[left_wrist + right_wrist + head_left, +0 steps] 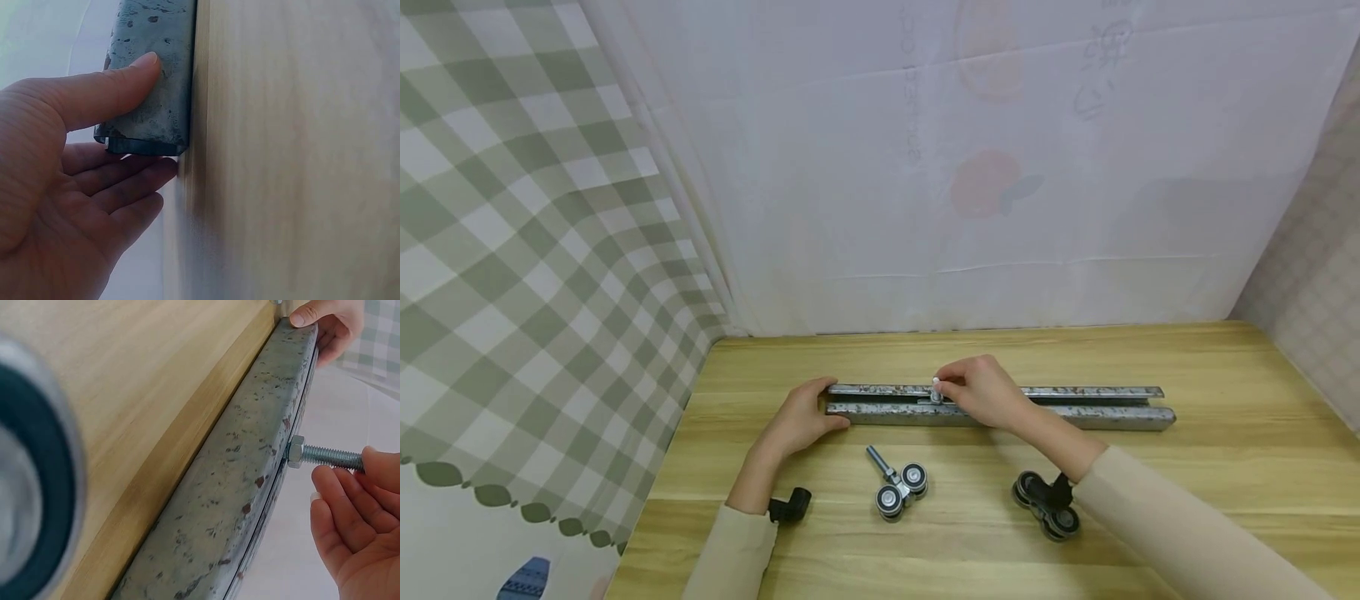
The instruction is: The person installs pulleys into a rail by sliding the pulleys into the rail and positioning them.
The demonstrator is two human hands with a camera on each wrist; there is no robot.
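Observation:
A slotted metal rail [1097, 419], speckled with rust, lies across the table with its slot facing up. My left hand [801, 417] grips its left end; in the left wrist view the thumb presses one face of the rail [156, 94] and the fingers lie behind the open end. My right hand [988, 392] pinches the top of a threaded bolt [328, 457] between thumb and fingers. The bolt stands upright out of the slot, left of the rail's middle, with a hex nut [295, 452] at the slot. What it joins inside the rail is hidden.
A roller trolley [901, 492] with a threaded stem lies in front of the rail. Another roller trolley [1045, 508] is partly covered near my right wrist; a blurred wheel [37, 469] fills the right wrist view's edge. A white cloth [850, 208] hangs behind the wooden table [955, 558].

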